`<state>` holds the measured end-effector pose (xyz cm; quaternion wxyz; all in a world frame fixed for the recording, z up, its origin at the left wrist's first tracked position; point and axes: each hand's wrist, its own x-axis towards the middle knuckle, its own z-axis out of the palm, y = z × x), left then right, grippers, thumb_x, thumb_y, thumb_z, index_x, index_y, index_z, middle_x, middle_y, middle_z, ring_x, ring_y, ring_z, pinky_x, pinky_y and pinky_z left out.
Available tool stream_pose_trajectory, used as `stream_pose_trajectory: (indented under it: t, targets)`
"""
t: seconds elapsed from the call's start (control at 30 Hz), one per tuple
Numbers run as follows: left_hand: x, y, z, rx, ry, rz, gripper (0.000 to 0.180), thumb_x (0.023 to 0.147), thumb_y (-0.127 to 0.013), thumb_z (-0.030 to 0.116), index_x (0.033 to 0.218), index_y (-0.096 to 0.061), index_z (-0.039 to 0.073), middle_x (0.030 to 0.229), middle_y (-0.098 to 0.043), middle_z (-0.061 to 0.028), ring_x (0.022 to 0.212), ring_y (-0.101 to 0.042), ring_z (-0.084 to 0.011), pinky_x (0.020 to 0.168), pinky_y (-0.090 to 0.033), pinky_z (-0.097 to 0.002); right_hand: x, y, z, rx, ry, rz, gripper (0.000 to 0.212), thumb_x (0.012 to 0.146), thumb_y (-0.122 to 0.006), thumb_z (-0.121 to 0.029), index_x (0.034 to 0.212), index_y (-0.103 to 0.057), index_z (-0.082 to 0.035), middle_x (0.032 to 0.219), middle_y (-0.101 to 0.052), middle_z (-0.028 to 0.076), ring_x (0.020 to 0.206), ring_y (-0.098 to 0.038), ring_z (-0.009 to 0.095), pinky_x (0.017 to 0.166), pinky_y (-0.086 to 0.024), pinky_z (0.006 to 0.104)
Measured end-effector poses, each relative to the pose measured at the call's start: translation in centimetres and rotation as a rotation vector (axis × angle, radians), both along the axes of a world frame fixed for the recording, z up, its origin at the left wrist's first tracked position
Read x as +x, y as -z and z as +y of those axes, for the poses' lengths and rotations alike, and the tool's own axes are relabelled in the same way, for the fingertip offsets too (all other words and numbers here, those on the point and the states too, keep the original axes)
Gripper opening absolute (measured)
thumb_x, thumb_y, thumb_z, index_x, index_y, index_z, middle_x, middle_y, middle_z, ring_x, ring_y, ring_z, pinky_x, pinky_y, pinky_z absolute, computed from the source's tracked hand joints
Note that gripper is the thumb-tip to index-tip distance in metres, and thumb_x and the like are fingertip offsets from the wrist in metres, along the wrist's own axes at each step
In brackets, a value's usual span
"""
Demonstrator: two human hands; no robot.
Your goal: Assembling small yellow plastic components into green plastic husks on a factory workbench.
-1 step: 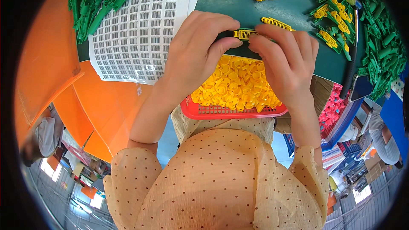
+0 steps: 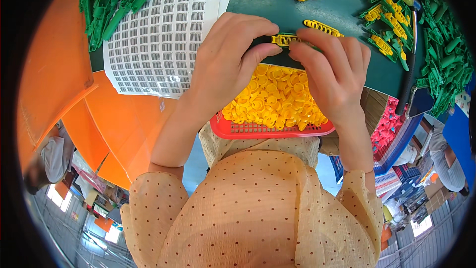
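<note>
Over the dark green tabletop [image 2: 258,12], a yellow slotted plastic piece with a spring-like zigzag [image 2: 283,40] spans the gap between my two hands. My left hand [image 2: 230,52] pinches its left end between thumb and fingers. At its right end, the bent fingers of my right hand [image 2: 333,62] close on it, covering that end. A bit of green shows along the piece under the right fingers. Just beyond my right fingers lies another yellow slotted piece [image 2: 322,27]. Below both hands, a red basket [image 2: 277,131] holds many small yellow ring-shaped caps [image 2: 272,97].
A white sheet of printed labels [image 2: 153,34] lies left, with green plastic parts [image 2: 124,0] heaped on it. Yellow-and-green assemblies [image 2: 382,44], a black-handled hammer-like tool [image 2: 409,79], a phone [image 2: 420,102] and more green parts [image 2: 446,54] are at right. Orange panels [image 2: 124,129] stand left.
</note>
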<state>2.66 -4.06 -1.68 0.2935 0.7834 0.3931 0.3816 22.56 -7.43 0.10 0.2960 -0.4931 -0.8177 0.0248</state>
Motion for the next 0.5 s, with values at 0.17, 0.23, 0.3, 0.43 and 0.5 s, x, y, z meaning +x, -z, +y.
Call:
stream_pose_trajectory:
  t: [0.17,0.23,0.3,0.43,0.5]
  targets:
    - [0.0,0.0,0.0,0.002,0.002,0.007,0.03,0.078,-0.079,-0.002,0.105,-0.066,0.005,0.102,-0.072,-0.0081,0.095,-0.067,-0.0229,0.081,-0.054,-0.0304,0.5,0.3,0.3,0.01,-0.063,0.039,0.023,0.073,-0.077,-0.001,0.092,-0.069,-0.01,0.1,-0.069,0.001,0.081,-0.059,0.021,0.075,-0.041,0.0329]
    - [0.2,0.1,0.1,0.016,0.002,-0.019,0.031,0.076,-0.079,0.0,0.104,-0.065,0.005,0.1,-0.07,-0.0083,0.091,-0.065,-0.0258,0.078,-0.053,-0.0334,1.0,1.1,0.8,0.053,-0.018,0.213,0.023,0.068,-0.076,-0.006,0.088,-0.067,-0.012,0.099,-0.066,-0.001,0.076,-0.056,0.018,0.071,-0.039,0.0315]
    - [0.2,0.2,0.0,0.027,0.004,-0.046,0.032,0.075,-0.08,0.002,0.103,-0.064,0.005,0.098,-0.069,-0.0086,0.088,-0.063,-0.0287,0.076,-0.052,-0.0363,1.1,0.8,0.8,0.005,-0.009,0.229,0.024,0.068,-0.078,-0.004,0.087,-0.067,-0.013,0.099,-0.067,-0.002,0.076,-0.056,0.019,0.07,-0.038,0.0317]
    - [0.1,-0.2,0.0,0.007,0.008,0.016,0.03,0.078,-0.079,-0.001,0.105,-0.067,0.005,0.103,-0.072,-0.0076,0.094,-0.067,-0.0225,0.08,-0.054,-0.0306,1.0,0.7,0.7,-0.047,-0.022,0.236,0.022,0.07,-0.077,-0.004,0.087,-0.067,-0.013,0.097,-0.067,-0.002,0.079,-0.056,0.019,0.072,-0.038,0.0316]
    - [0.1,-0.2,0.1,0.011,0.005,0.023,0.03,0.078,-0.079,-0.001,0.105,-0.067,0.005,0.103,-0.072,-0.0076,0.094,-0.067,-0.0225,0.08,-0.054,-0.0306,1.0,0.7,0.7,-0.046,-0.022,0.243,0.022,0.069,-0.077,-0.004,0.087,-0.067,-0.013,0.097,-0.066,-0.002,0.079,-0.056,0.019,0.072,-0.037,0.0316]
